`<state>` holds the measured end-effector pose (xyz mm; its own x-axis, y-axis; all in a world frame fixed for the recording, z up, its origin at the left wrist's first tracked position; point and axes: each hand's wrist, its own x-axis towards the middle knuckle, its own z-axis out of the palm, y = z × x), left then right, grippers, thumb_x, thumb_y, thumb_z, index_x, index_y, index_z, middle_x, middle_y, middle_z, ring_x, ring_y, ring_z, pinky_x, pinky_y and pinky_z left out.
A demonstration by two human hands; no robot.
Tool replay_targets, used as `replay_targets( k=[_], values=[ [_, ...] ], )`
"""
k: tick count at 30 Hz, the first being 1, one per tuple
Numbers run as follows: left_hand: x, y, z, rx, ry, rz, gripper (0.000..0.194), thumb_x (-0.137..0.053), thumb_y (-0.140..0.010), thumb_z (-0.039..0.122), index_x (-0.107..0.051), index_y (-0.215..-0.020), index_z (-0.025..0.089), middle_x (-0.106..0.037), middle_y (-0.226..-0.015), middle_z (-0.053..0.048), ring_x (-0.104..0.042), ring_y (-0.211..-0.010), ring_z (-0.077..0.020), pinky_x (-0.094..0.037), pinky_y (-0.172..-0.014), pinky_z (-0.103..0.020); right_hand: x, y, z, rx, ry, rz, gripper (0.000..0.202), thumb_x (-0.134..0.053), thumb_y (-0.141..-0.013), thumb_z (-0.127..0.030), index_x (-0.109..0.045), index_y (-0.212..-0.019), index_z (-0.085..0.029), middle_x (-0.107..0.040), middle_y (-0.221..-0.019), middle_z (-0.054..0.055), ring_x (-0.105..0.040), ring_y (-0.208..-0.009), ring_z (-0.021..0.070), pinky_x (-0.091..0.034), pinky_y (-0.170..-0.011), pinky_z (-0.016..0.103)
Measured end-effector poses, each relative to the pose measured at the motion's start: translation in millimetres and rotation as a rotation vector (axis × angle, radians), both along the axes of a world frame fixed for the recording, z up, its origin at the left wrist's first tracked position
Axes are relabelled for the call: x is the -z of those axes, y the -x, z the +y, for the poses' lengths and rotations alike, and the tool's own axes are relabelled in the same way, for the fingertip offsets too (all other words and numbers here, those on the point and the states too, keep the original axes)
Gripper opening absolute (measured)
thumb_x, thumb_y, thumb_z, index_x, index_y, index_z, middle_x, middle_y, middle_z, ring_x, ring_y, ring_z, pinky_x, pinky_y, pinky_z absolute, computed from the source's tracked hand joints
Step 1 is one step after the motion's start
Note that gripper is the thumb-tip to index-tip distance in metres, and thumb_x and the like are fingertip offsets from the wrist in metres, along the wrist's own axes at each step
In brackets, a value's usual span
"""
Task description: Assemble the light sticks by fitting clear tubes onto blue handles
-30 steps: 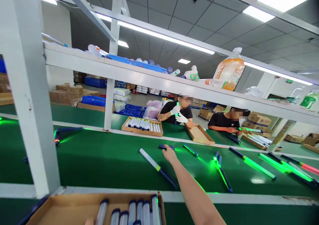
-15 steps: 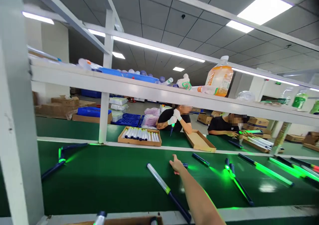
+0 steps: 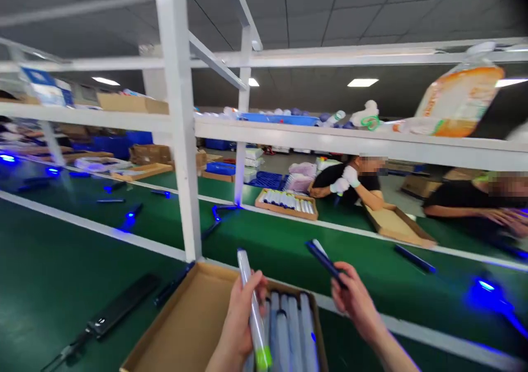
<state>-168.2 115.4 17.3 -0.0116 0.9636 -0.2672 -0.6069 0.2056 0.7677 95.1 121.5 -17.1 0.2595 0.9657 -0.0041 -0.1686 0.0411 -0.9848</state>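
Note:
My left hand (image 3: pixel 241 311) is closed around a clear tube (image 3: pixel 256 328) with a bright green band at its lower end, held upright over a cardboard box (image 3: pixel 193 311). Several similar clear tubes (image 3: pixel 291 328) lie side by side in the box's right part; its left part shows bare cardboard. To the right, my right hand (image 3: pixel 350 295) grips a dark blue stick (image 3: pixel 324 260) above the edge of the green belt (image 3: pixel 280 240). A pale piece shows beside that stick's far end.
A white post (image 3: pixel 177 114) rises behind the box, with a shelf (image 3: pixel 350 141) across. A black flat device (image 3: pixel 126 305) lies left. Two people sit opposite beside a tube tray (image 3: pixel 286 211). Lit blue sticks (image 3: pixel 487 287) lie on the belt.
The view has swung left and down, bringing the box in. My right hand, earlier reaching over the belt, now holds a dark stick. My left hand has appeared with a tube. Lights turned from green to blue.

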Motion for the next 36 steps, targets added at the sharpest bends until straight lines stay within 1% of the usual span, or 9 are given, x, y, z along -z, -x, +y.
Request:
replay_targets(
  k=[3, 5, 9, 13, 16, 19, 24, 30, 36],
  values=[
    [-15.8, -35, -15, 0.060, -0.039, 0.002, 0.084, -0.102, -0.059, 0.051, -0.054, -0.120, 0.022, -0.072, -0.103, -0.003, -0.053, -0.060, -0.0067, -0.038, -0.043, -0.016, 9.2, 38, -77, -0.188, 0.017, 0.099, 0.055, -0.058, -0.091, -0.074, -0.048, -0.124, -0.031, -0.050, -0.065, -0.012, -0.036, -0.032, 0.0089, -0.028, -0.033, 0.021],
    [-18.2, -46, -35, 0.129, -0.117, 0.004, 0.083, -0.101, -0.063, 0.047, -0.052, -0.125, 0.023, -0.071, -0.101, -0.001, -0.054, -0.060, -0.0068, -0.041, -0.044, -0.017, 11.0, 56, -119, -0.279, 0.030, 0.136, 0.061, -0.056, -0.091, -0.080, -0.048, -0.126, -0.030, -0.052, -0.065, -0.010, -0.041, -0.034, 0.0108, -0.031, -0.035, 0.022],
    [-17.5, -50, -83, 0.209, -0.263, 0.084, 0.070, -0.101, -0.063, 0.032, -0.054, -0.115, 0.023, -0.065, -0.082, 0.006, -0.060, -0.064, -0.0097, -0.049, -0.054, -0.018, -1.9, 65, -166, -0.354, 0.016, 0.084, 0.060, -0.082, -0.086, -0.065, -0.060, -0.126, -0.027, -0.071, -0.097, 0.002, -0.069, -0.080, 0.0191, -0.053, -0.068, 0.029],
    [-22.6, -47, -95, 0.177, -0.263, 0.121, 0.065, -0.100, -0.059, 0.032, -0.059, -0.108, 0.022, -0.068, -0.082, 0.003, -0.060, -0.063, -0.0103, -0.053, -0.059, -0.021, -21.1, 62, -183, -0.389, 0.033, -0.186, 0.049, -0.066, -0.105, -0.055, -0.055, -0.146, -0.029, -0.067, -0.096, 0.000, -0.063, -0.077, 0.0176, -0.049, -0.074, 0.032],
    [-30.3, -40, -69, 0.041, -0.087, -0.056, 0.035, -0.080, -0.080, 0.046, -0.059, -0.094, 0.021, -0.060, -0.072, 0.003, -0.049, -0.051, -0.0092, -0.043, -0.045, -0.019, -28.1, 67, -202, -0.363, 0.099, -0.249, 0.038, -0.058, -0.110, -0.054, -0.061, -0.138, -0.028, -0.064, -0.090, -0.002, -0.061, -0.080, 0.0186, -0.047, -0.081, 0.035],
    [-37.1, -29, -43, 0.017, 0.020, -0.271, 0.016, -0.059, -0.094, 0.033, -0.057, -0.084, 0.020, -0.056, -0.070, 0.002, -0.055, -0.056, -0.0117, -0.049, -0.048, -0.021, -26.1, 80, -221, -0.344, 0.229, -0.118, 0.046, -0.060, -0.106, -0.059, -0.059, -0.140, -0.027, -0.065, -0.091, -0.001, -0.059, -0.078, 0.0194, -0.047, -0.078, 0.035],
    [-39.2, -25, -41, -0.069, 0.001, -0.296, 0.020, -0.066, -0.096, 0.033, -0.061, -0.085, 0.017, -0.057, -0.075, 0.002, -0.056, -0.059, -0.0094, -0.047, -0.047, -0.017, -17.3, 110, -225, -0.295, 0.334, 0.157, 0.074, -0.064, -0.098, -0.070, -0.049, -0.155, -0.025, -0.069, -0.093, 0.002, -0.058, -0.064, 0.0166, -0.044, -0.058, 0.030],
    [-36.1, -28, -49, -0.053, 0.018, -0.289, 0.031, -0.079, -0.088, 0.042, -0.062, -0.087, 0.016, -0.058, -0.074, 0.001, -0.053, -0.057, -0.0081, -0.045, -0.048, -0.016, -19.5, 123, -215, -0.333, 0.330, 0.198, 0.060, -0.065, -0.104, -0.063, -0.054, -0.152, -0.029, -0.070, -0.099, 0.001, -0.065, -0.064, 0.0124, -0.052, -0.064, 0.028],
    [-38.9, -27, -46, -0.020, -0.033, -0.331, 0.038, -0.091, -0.079, 0.034, -0.061, -0.095, 0.017, -0.059, -0.084, 0.003, -0.057, -0.066, -0.0077, -0.051, -0.055, -0.017, -16.8, 125, -213, -0.306, 0.359, 0.267, 0.061, -0.072, -0.094, -0.069, -0.061, -0.133, -0.024, -0.068, -0.088, 0.001, -0.057, -0.050, 0.0113, -0.045, -0.045, 0.024]
  ],
)
